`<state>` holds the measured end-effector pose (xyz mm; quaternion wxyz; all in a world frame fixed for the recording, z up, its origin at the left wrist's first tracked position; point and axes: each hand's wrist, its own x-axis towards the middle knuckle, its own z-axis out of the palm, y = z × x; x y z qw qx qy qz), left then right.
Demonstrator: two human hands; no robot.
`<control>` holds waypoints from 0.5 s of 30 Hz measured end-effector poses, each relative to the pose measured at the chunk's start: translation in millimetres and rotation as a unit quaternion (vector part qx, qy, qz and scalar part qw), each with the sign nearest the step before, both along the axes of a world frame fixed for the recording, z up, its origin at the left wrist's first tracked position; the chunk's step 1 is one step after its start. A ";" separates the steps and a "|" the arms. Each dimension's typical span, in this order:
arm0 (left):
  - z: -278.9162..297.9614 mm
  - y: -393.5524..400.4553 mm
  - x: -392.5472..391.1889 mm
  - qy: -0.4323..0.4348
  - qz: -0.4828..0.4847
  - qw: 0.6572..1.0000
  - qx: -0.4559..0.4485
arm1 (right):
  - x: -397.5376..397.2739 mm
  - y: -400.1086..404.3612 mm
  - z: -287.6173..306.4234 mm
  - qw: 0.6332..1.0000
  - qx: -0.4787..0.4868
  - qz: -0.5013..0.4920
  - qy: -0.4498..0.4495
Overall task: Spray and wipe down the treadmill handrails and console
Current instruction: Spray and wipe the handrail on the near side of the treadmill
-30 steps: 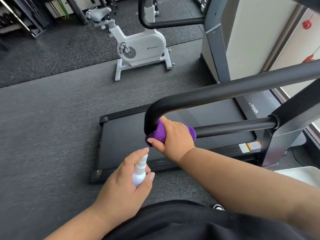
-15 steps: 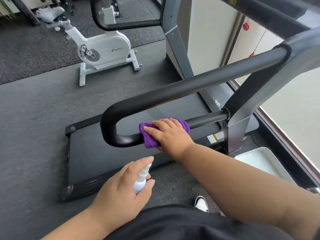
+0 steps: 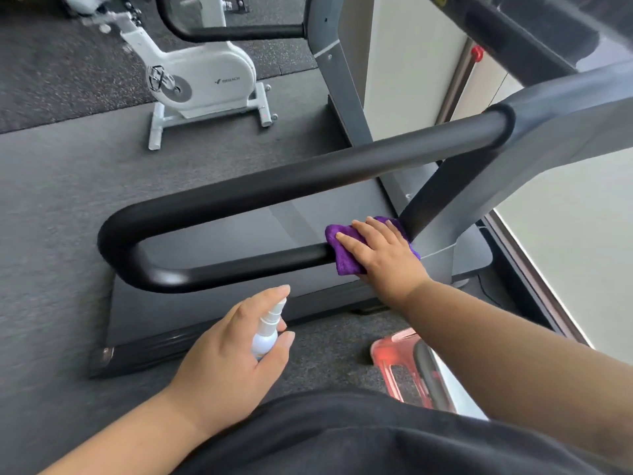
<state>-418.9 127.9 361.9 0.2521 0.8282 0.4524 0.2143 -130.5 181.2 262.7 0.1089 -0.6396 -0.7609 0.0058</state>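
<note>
The treadmill's black looped handrail [image 3: 274, 186] runs across the middle of the view, with an upper bar and a lower bar joined by a bend at the left. My right hand [image 3: 383, 255] presses a purple cloth [image 3: 339, 255] around the lower bar, close to where it meets the grey upright [image 3: 445, 214]. Below the rail, my left hand [image 3: 233, 351] grips a small white spray bottle [image 3: 267, 332], its nozzle pointing up towards the rail and a finger beside the pump. The console is out of frame.
The treadmill deck [image 3: 212, 303] lies below the rail on grey gym flooring. A white exercise bike [image 3: 202, 80] stands at the back left. A red and white object [image 3: 404, 365] sits on the floor at the lower right, beside a pale wall [image 3: 565, 252].
My right hand has slid the purple cloth along the lower bar from the bend at the left to the upright at the right. The view has turned right. My left hand keeps the bottle.
</note>
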 end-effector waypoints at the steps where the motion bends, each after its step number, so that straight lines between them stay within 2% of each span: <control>1: -1.9 -0.7 3.0 0.000 0.007 1.000 -0.004 | -1.2 -0.7 -2.0 1.000 0.007 -0.003 0.009; 8: -11.9 -9.9 -5.2 0.010 0.076 0.997 -0.004 | -37.0 -2.7 -12.1 0.998 0.026 -0.038 0.051; 15: -14.1 -18.9 -22.3 0.006 0.109 0.994 -0.028 | -112.2 4.3 -8.1 0.997 0.007 0.063 0.037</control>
